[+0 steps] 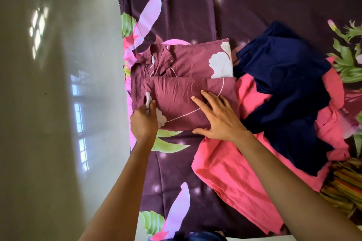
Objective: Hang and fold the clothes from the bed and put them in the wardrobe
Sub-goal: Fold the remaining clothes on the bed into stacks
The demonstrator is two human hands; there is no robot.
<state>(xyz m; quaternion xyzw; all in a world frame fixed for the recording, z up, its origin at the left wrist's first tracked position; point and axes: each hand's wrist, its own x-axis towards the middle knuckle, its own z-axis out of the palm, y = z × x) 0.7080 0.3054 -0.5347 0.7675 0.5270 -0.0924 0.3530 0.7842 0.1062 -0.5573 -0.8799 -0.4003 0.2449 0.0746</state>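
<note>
Maroon shirt [182,101] lies folded on bed [195,6], near left edge. My right hand [217,117] spread flat on it. Left hand [144,121] at shirt's left fold, grip unclear to me. Navy garment [284,84] half hides pink one [225,162].

Nothing here can be read as text, brand, number or sign. The only label is a small white tag [153,61] inside the collar of the maroon shirt [176,94] lying on the bed sheet [195,6], and any print on it is too small to make out.
</note>
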